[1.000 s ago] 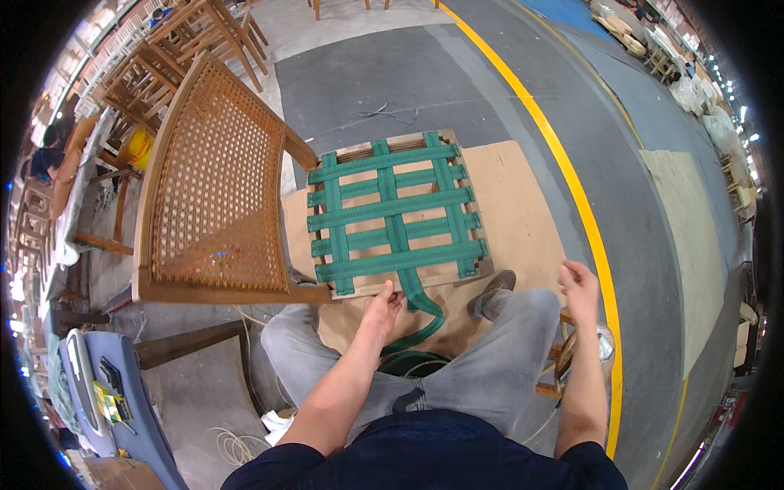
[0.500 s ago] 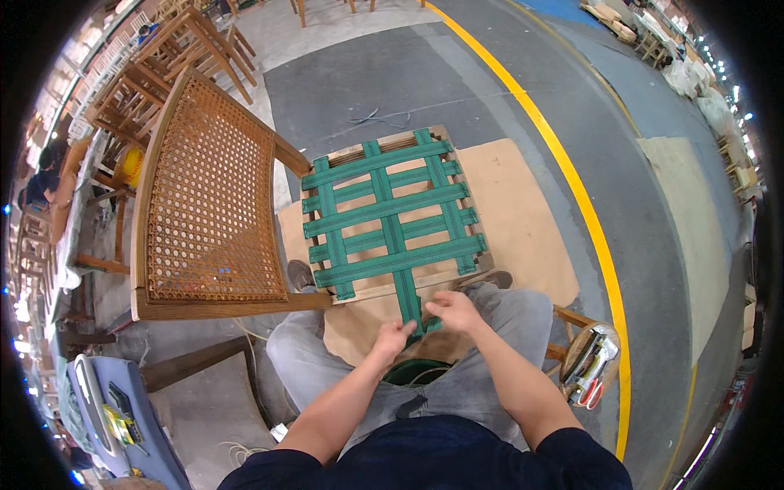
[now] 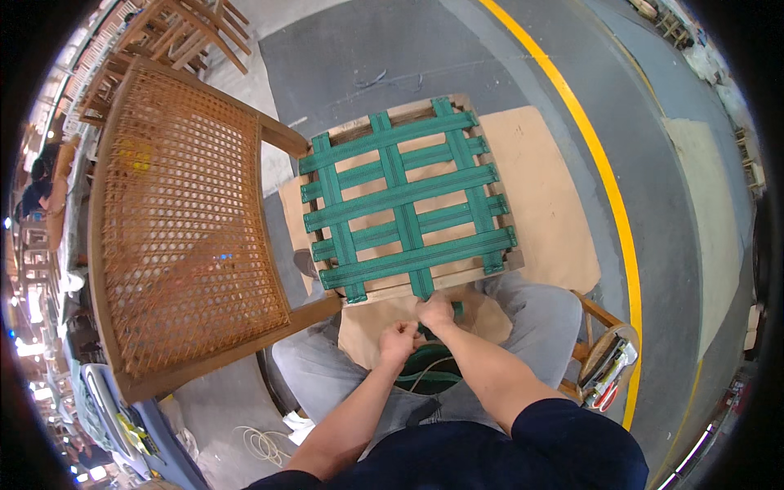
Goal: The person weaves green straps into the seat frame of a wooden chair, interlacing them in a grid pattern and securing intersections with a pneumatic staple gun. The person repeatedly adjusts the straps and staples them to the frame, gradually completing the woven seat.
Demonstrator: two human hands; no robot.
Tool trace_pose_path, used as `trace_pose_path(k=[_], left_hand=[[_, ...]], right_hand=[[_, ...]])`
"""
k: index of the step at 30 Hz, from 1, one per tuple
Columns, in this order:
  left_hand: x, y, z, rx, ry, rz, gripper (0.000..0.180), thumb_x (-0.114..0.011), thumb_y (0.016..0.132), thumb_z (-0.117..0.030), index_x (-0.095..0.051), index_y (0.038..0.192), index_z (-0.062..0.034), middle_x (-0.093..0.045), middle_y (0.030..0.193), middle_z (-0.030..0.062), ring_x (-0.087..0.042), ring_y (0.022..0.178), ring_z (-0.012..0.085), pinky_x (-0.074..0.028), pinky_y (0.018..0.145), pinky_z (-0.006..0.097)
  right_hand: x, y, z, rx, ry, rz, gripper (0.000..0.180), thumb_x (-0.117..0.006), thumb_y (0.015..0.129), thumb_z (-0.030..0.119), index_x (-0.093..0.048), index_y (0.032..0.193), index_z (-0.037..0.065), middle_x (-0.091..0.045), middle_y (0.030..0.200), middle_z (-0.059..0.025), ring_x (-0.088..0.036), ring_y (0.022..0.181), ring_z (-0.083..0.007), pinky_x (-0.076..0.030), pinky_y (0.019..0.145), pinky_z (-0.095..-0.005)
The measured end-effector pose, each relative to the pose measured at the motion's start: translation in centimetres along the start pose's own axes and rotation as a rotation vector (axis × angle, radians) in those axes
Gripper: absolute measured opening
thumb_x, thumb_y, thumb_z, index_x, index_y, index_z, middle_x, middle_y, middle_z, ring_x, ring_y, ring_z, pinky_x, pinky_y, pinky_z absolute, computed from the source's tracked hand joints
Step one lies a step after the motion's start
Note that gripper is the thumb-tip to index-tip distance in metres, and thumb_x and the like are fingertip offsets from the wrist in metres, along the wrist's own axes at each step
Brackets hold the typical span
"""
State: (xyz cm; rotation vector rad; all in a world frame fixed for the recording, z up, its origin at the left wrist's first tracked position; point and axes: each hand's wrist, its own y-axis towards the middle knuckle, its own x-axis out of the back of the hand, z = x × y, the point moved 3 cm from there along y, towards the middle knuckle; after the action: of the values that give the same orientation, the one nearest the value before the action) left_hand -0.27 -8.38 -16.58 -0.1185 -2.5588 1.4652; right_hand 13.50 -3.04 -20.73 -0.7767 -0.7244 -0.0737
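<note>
A wooden chair seat frame (image 3: 376, 287) sits in front of me, crossed by woven green webbing straps (image 3: 408, 196). Its cane back (image 3: 184, 224) rises at the left. My right hand (image 3: 435, 311) is at the front rail, closed on the end of the middle webbing strap (image 3: 421, 282). Just to its lower left, my left hand (image 3: 398, 340) is closed with fingers pinched; what is in them is hidden. Dark green webbing shows between the two hands. More green webbing (image 3: 429, 380) lies in my lap, a pale cord passing over it.
At my right, a small round stool (image 3: 608, 363) bears red-handled scissors (image 3: 605, 398) and a metal tool. Brown cardboard (image 3: 543, 196) lies under the chair. A blue-grey case (image 3: 155, 433) stands lower left. Wooden chair frames (image 3: 184, 37) are stacked at the far left.
My right hand has moved up and left to the front rail and closed on the strap end. My left hand has let go of the hanging strap's side and sits slightly lower. The view has shifted.
</note>
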Motion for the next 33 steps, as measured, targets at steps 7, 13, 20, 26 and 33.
trace_pose_path(k=[7, 13, 20, 26, 33], left_hand=[[-3.3, 4.8, -3.0, 0.379, -1.07, 0.577, 0.042, -0.05, 0.11, -0.042, -0.069, 0.123, -0.0062, -0.073, 0.101, 0.0096, -0.064, 0.079, 0.0231, -0.052, 0.071, 0.036], [-6.0, 8.4, -5.3, 0.435, -1.35, 0.458, 0.037, -0.055, 0.106, -0.04, -0.069, 0.115, -0.0072, -0.073, 0.107, 0.0118, -0.067, 0.089, 0.0279, -0.057, 0.08, 0.041], [-5.4, 11.2, -5.4, 0.418, -1.473, 0.413, 0.033, -0.057, 0.106, -0.038, -0.068, 0.113, -0.0074, -0.071, 0.101, 0.0086, -0.068, 0.085, 0.0241, -0.059, 0.078, 0.041], [-5.7, 12.2, -5.5, 0.365, -1.484, 0.429, 0.03, -0.059, 0.105, -0.036, -0.067, 0.111, -0.0076, -0.07, 0.096, 0.0058, -0.068, 0.083, 0.0209, -0.06, 0.077, 0.04], [-6.9, 14.6, -5.0, 0.258, -1.542, 0.541, 0.026, -0.061, 0.105, -0.033, -0.066, 0.109, -0.0078, -0.068, 0.089, 0.0026, -0.068, 0.08, 0.0171, -0.062, 0.076, 0.039]], right_hand=[[-2.8, 4.3, 0.3, -0.054, -0.296, 0.38, 0.047, -0.071, 0.09, 0.041, -0.073, 0.123, 0.006, -0.075, 0.12, -0.0231, -0.069, 0.116, -0.0437, -0.054, 0.101, -0.0502], [-3.9, 11.1, 0.3, -0.068, -0.406, 0.327, 0.052, -0.074, 0.089, 0.042, -0.072, 0.126, 0.005, -0.074, 0.123, -0.0232, -0.068, 0.118, -0.0434, -0.053, 0.104, -0.0505], [-4.5, 18.8, 0.8, -0.03, -0.473, 0.287, 0.058, -0.077, 0.087, 0.043, -0.07, 0.129, 0.004, -0.072, 0.125, -0.0234, -0.066, 0.121, -0.043, -0.051, 0.106, -0.0509], [-2.5, 18.7, 1.2, 0.007, -0.531, 0.265, 0.063, -0.079, 0.085, 0.044, -0.068, 0.133, 0.004, -0.071, 0.128, -0.0235, -0.065, 0.123, -0.0427, -0.05, 0.109, -0.0513], [5.5, 7.4, 0.1, 0.078, -0.705, 0.403, 0.07, -0.082, 0.083, 0.045, -0.066, 0.136, 0.003, -0.07, 0.131, -0.0236, -0.064, 0.126, -0.0423, -0.048, 0.112, -0.0517]])
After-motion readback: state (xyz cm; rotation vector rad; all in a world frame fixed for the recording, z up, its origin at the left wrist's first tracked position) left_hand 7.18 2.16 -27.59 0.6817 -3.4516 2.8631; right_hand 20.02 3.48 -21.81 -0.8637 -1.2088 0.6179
